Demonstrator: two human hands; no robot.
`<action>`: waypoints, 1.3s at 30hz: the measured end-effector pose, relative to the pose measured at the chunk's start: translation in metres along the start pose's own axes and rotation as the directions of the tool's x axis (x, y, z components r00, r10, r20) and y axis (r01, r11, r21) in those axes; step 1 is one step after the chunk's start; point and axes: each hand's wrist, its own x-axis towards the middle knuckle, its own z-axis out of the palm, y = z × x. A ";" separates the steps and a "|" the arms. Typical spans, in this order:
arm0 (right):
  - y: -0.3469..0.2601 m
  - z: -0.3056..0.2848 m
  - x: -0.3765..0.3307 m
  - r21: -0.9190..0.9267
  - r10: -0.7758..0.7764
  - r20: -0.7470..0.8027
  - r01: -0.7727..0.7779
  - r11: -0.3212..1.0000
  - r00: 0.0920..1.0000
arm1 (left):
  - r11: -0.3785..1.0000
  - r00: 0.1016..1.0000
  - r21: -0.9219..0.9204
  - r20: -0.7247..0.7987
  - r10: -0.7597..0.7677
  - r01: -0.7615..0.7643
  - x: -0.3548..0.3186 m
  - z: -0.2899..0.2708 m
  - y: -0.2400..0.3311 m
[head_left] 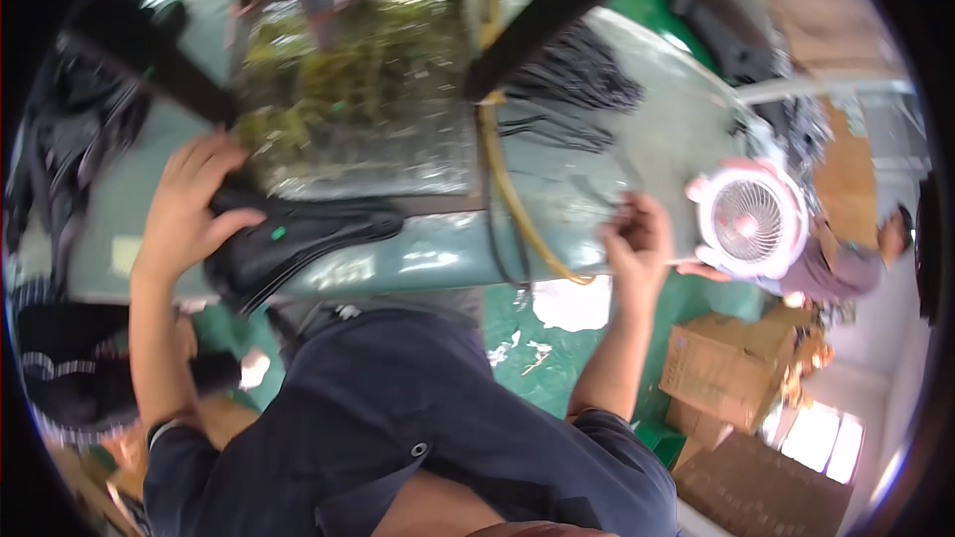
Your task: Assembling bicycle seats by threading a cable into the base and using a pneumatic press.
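My left hand [189, 204] rests on a black shoe-shaped piece [298, 239] lying at the near edge of the pale green table [438, 259], fingers curled over its left end. My right hand [637, 239] is at the table's right side with fingers bent, pinching thin black strands [597, 204]; the blur hides the exact grip. A glue-stained, yellowish machine plate [348, 109] sits just behind the black piece.
A yellow hose [517, 209] and a black cable hang over the table edge. A pile of black strips [587, 70] lies at the back right. A pink and white fan [751, 219] stands at right, another person [846, 264] behind it. Cardboard boxes [716, 368] sit on the green floor.
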 end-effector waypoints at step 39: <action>-0.038 0.193 -0.015 -0.101 -0.555 0.472 0.667 0.739 0.686 | 0.693 0.666 -0.719 -0.547 -0.508 -0.062 0.003 0.135 0.059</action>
